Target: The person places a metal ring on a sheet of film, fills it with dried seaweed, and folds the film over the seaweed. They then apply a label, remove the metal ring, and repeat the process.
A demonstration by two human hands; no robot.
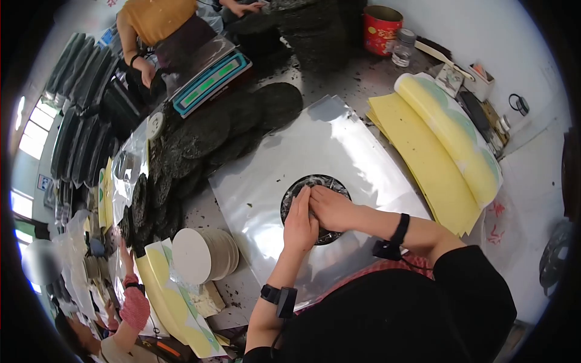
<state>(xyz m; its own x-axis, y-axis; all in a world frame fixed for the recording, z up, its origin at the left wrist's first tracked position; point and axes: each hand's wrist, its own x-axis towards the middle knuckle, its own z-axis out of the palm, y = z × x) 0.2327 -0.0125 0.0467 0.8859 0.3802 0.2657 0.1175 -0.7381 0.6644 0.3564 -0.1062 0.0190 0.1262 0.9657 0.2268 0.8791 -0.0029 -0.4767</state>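
Note:
My left hand (300,225) and my right hand (331,209) lie side by side, their fingertips meeting, on top of a round black disc (330,238). Both palms face down with the fingers fairly flat. The disc has a shiny, streaked surface and rests on a clear plastic sheet (254,206) spread over the table. The hands hide much of the disc's middle. Left of the sheet stands a stack of round white discs (192,255). Beyond it, dark round sheets (203,130) are piled in an overlapping row.
A scale (209,78) stands at the upper left, near a person in an orange top (160,21). Another person (130,302) works at lower left. Yellow sheets (423,157) lie on the right; a red tin (382,33) and glass jar (403,48) stand behind.

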